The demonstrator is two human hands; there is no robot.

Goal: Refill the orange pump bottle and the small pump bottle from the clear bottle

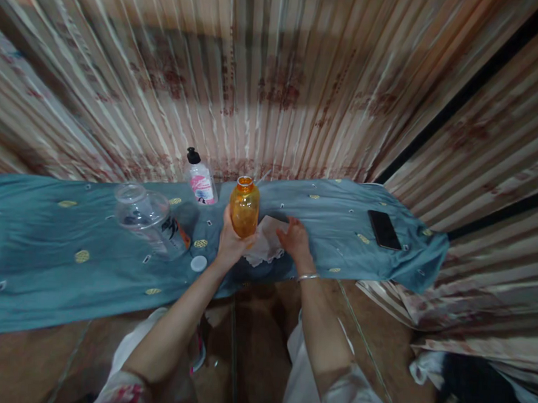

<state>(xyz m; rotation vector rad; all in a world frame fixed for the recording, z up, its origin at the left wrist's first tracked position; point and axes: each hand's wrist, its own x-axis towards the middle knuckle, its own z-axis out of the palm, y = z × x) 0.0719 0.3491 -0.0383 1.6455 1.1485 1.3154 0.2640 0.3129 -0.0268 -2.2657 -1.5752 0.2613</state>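
My left hand (233,242) is wrapped round an amber, see-through bottle (244,209). The bottle is upright with its mouth uncapped, raised in front of the teal cloth. Just right of it lies a crumpled whitish sheet (266,241), paper or thin cloth, with a ragged lower edge. My right hand (296,243) is at the sheet's right side, thumb and fingers apart, the thumb over or against its edge. A white cap (198,263) lies flat to the left of my left wrist.
A large clear plastic jar (147,218) is on the left of the cloth-covered table (64,274). Behind stands a clear bottle (203,182) with a black top and pink label. A black phone (384,229) lies at the right. Patterned curtains (281,74) hang close behind.
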